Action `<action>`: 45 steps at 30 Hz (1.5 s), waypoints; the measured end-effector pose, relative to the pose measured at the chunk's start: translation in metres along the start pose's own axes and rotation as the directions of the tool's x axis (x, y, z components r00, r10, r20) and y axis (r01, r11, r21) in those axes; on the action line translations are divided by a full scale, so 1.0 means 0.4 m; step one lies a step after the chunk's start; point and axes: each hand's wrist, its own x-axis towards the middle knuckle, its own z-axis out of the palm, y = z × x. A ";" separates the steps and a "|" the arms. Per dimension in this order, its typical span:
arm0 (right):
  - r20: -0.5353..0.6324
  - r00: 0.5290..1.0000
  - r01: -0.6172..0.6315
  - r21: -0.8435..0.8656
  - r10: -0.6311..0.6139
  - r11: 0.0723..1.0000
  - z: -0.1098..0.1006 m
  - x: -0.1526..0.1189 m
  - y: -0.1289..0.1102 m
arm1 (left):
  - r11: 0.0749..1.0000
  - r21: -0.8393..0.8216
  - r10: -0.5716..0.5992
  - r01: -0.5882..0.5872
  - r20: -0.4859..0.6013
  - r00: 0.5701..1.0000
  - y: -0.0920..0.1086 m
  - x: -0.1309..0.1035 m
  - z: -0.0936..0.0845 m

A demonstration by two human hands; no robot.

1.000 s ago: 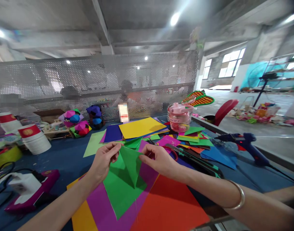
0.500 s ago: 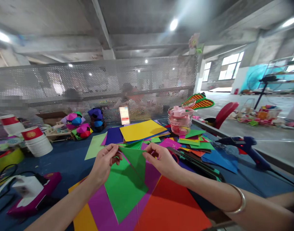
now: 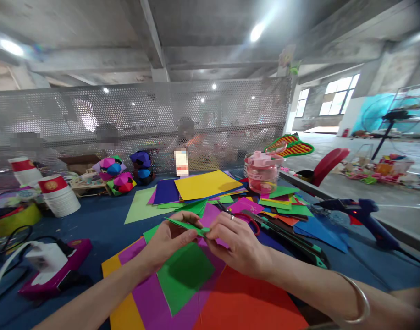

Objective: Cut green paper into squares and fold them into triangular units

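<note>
Between my two hands is a folded piece of green paper (image 3: pixel 182 224), seen nearly edge-on above the sheets. My left hand (image 3: pixel 177 238) holds it from the left, thumb on top. My right hand (image 3: pixel 232 238), with a ring on one finger, pinches its right end. Below lies a flat green sheet (image 3: pixel 185 279) on a purple sheet (image 3: pixel 151 298). An orange-red sheet (image 3: pixel 251 298) lies to the right, and a yellow-orange sheet (image 3: pixel 124 307) shows at the left. Red-handled scissors (image 3: pixel 253 224) lie just beyond my right hand.
A green-and-black cutter (image 3: pixel 295 240) and a blue glue gun (image 3: pixel 363 211) lie right. Behind are a yellow sheet (image 3: pixel 210 184), a pink clear jar (image 3: pixel 263 174) and paper scraps. At left stand stacked paper cups (image 3: pixel 62 201) and a purple power strip (image 3: pixel 75 256). A perforated metal screen (image 3: pixel 144 119) rises behind.
The green paper was an open triangular flap; now it is narrower and tilted edge-on. My hands have come closer together, the right one lower. The view has shifted slightly.
</note>
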 end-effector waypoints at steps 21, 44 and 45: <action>0.012 0.946 -0.325 0.095 0.325 0.941 -0.004 0.012 0.021 | 0.963 -0.267 -0.040 0.033 -0.021 0.999 0.008 0.018 -0.048; 0.295 0.655 -0.692 -0.133 0.695 0.709 0.007 -0.005 0.112 | 0.501 0.830 -0.120 0.244 -0.213 0.970 -0.012 0.038 -0.197; 0.304 0.652 -0.676 -0.180 0.694 0.714 0.008 -0.007 0.108 | 0.490 0.836 -0.123 0.246 -0.213 0.969 -0.014 0.039 -0.199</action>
